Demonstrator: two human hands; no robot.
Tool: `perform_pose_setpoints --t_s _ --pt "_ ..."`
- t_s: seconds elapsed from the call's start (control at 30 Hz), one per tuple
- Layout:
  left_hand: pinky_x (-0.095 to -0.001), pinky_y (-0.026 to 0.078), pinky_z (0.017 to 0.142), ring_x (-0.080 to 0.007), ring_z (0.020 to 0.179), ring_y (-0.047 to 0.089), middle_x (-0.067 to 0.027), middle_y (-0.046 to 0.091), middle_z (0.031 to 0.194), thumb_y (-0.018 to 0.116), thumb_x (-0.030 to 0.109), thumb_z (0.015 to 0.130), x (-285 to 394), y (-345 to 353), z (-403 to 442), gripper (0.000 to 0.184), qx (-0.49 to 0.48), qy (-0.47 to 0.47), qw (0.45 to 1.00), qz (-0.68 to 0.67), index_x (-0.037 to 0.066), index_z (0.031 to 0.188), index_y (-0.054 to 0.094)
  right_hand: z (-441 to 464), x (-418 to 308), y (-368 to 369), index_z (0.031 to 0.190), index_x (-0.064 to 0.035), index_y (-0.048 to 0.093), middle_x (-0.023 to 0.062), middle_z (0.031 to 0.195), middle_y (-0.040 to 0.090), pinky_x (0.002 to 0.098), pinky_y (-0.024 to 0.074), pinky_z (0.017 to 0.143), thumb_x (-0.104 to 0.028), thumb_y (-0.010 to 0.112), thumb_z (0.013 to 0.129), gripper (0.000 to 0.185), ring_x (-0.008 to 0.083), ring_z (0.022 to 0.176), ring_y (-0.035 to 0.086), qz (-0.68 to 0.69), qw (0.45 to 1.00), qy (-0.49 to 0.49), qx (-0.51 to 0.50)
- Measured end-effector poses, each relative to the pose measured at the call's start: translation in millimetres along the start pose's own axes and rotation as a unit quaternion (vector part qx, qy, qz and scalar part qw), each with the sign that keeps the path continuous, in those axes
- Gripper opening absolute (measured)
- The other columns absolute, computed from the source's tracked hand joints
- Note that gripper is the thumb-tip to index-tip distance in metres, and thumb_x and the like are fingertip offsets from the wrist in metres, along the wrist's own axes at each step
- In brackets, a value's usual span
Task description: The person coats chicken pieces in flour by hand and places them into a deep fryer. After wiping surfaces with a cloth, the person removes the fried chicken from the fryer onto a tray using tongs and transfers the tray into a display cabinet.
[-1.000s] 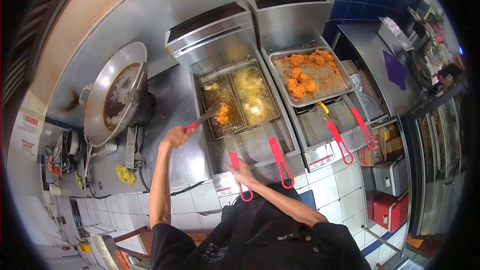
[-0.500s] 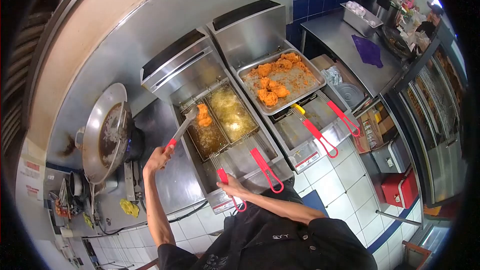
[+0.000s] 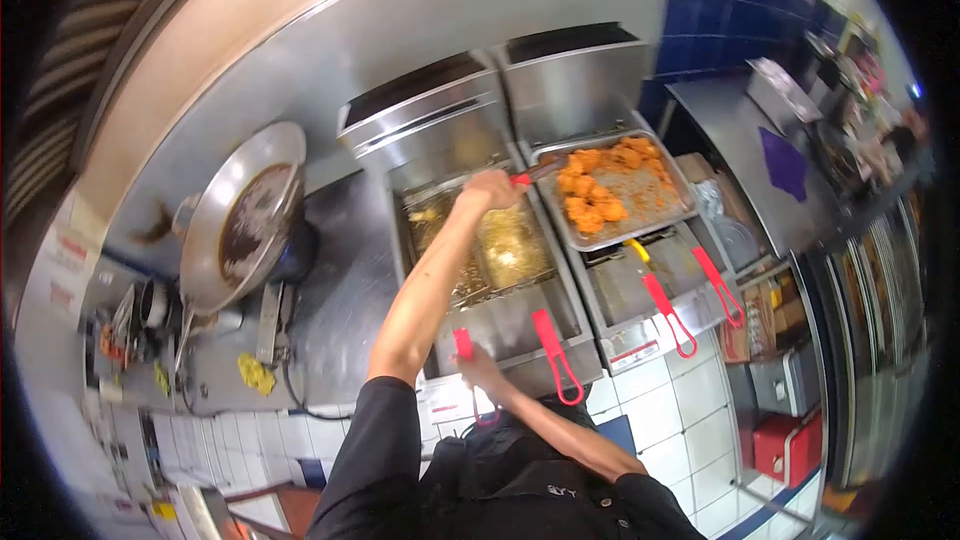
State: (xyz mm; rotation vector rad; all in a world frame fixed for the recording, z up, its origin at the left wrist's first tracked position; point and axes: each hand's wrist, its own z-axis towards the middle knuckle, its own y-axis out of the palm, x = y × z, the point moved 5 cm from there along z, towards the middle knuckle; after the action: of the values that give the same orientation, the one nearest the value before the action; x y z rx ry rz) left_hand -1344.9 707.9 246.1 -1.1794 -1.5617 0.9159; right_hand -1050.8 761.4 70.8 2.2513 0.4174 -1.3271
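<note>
My left hand (image 3: pixel 488 190) reaches across the fryer, closed on red-handled tongs (image 3: pixel 543 170). Their metal end is over the left rim of a steel tray (image 3: pixel 585 243), touching or close to the fried chicken (image 3: pixel 592 202) in it. My right hand (image 3: pixel 482 370), slightly blurred, grips the red handle of a fryer basket (image 3: pixel 463 343). That basket sits in the left fryer (image 3: pixel 575 315), partly hidden by my left forearm. Bubbling oil (image 3: pixel 510 248) fills the basket beside it, whose own red handle (image 3: pixel 555 355) points toward me.
A large wok (image 3: pixel 215 215) with dark liquid stands at the left. Two more red handles (image 3: pixel 668 315) and a yellow object (image 3: pixel 637 250) are at the right fryer. A steel table (image 3: pixel 725 130) with a purple cloth (image 3: pixel 783 164) is farther right, above a red box (image 3: pixel 787 448).
My left hand has swung the tongs from above the left basket to the right, to the chicken tray. My right hand stays at the basket handle. The camera view has shifted.
</note>
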Motion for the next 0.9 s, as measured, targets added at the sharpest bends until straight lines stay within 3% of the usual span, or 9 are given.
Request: perform_pose_setpoints --t_s 0.07,0.23,0.47,0.6,0.63,0.73,0.8,0.83,0.9 --pt "-0.045 0.048 0.088 -0.0385 0.103 0.061 -0.0254 0.064 0.105 0.048 0.06 0.088 -23.4 -19.8 -38.3 0.065 -0.007 -0.045 0.999 -0.012 -0.001 0.097 0.067 -9.3 -40.5 7.1 0.099 -0.0037 0.048 0.0026 0.06 0.05 0.0324 0.0432 0.04 -0.025 0.061 0.089 0.027 0.0143 0.043 0.051 0.027 0.997 0.079 -0.008" --pt "-0.0433 0.049 0.089 -0.0348 0.106 0.062 -0.0202 0.065 0.108 0.048 0.057 0.089 -125.6 -49.9 -139.6 0.058 -0.03 -0.177 0.984 -0.018 0.004 0.104 0.068 -1.9 9.2 22.9 0.097 -0.0042 0.053 0.0051 0.059 0.052 0.0323 0.0407 0.036 -0.023 0.061 0.09 0.022 0.0149 0.041 0.049 -0.052 0.992 0.115 0.018" --pt "-0.0401 0.049 0.091 -0.0313 0.107 0.062 -0.0149 0.067 0.111 0.051 0.051 0.087 -220.9 20.4 -156.6 0.05 -0.08 -0.233 0.966 0.084 0.008 0.106 0.069 -2.0 47.2 9.4 0.091 -0.0018 0.058 0.0065 0.067 0.056 0.0354 0.0457 0.062 -0.022 0.068 0.085 0.024 0.0172 0.063 0.053 -0.12 0.987 -0.029 0.103" --pt "-0.0371 0.048 0.093 -0.0272 0.115 0.059 -0.0118 0.063 0.121 0.052 0.05 0.086 -226.1 46.7 -123.6 0.051 -0.094 -0.264 0.958 0.066 0.01 0.115 0.066 -18.9 33.6 8.7 0.094 -0.0005 0.06 0.0056 0.069 0.057 0.0331 0.0459 0.064 -0.022 0.069 0.085 0.026 0.0144 0.065 0.052 -0.12 0.987 -0.048 0.1" --pt "-0.0368 0.048 0.094 -0.0266 0.116 0.058 -0.0108 0.062 0.124 0.052 0.051 0.086 -223.3 50.1 -115.2 0.052 -0.099 -0.256 0.959 0.068 0.011 0.116 0.066 -20.2 29.7 12.5 0.094 -0.0018 0.054 0.0028 0.061 0.051 0.0304 0.0402 0.048 -0.02 0.066 0.088 0.023 0.0119 0.051 0.048 -0.123 0.985 -0.085 0.091" --pt "-0.0346 0.048 0.094 -0.025 0.116 0.058 -0.0077 0.061 0.125 0.055 0.049 0.083 -223.9 63.6 -92.0 0.052 -0.123 -0.259 0.956 0.062 0.012 0.117 0.066 -29.3 14.9 19.6 0.096 -0.0027 0.049 0.0002 0.054 0.044 0.0275 0.0346 0.032 -0.019 0.062 0.092 0.021 0.0095 0.037 0.043 -0.146 0.978 -0.122 0.084" --pt "-0.0332 0.048 0.092 -0.0237 0.115 0.059 -0.0074 0.063 0.122 0.057 0.046 0.081 -240.4 91.5 -77.0 0.05 -0.184 -0.309 0.933 -0.005 0.012 0.117 0.066 -37.0 6.3 24.6 0.098 -0.0025 0.048 0.0001 0.055 0.044 0.0274 0.0348 0.032 -0.019 0.063 0.091 0.023 0.0097 0.036 0.043 -0.097 0.992 -0.038 0.075" --pt "-0.0363 0.05 0.068 -0.0237 0.07 0.064 -0.0136 0.067 0.078 0.047 0.054 0.086 -239.2 98.4 -73.7 0.056 -0.152 -0.26 0.953 -0.013 0.002 0.084 0.068 -38.9 1.3 27.4 0.099 -0.0024 0.048 0.0 0.055 0.044 0.0274 0.0349 0.032 -0.02 0.063 0.091 0.024 0.0097 0.036 0.042 -0.085 0.993 -0.016 0.076" --pt "-0.0378 0.047 0.062 -0.0241 0.063 0.06 -0.0128 0.062 0.07 0.047 0.054 0.086 -238.1 103.8 -73.8 0.056 -0.153 -0.243 0.958 -0.004 0.002 0.077 0.066 -41.0 -4.8 30.4 0.1 -0.002 0.048 -0.0002 0.054 0.044 0.0275 0.0348 0.032 -0.021 0.063 0.091 0.026 0.0098 0.036 0.042 -0.067 0.995 0.02 0.073"
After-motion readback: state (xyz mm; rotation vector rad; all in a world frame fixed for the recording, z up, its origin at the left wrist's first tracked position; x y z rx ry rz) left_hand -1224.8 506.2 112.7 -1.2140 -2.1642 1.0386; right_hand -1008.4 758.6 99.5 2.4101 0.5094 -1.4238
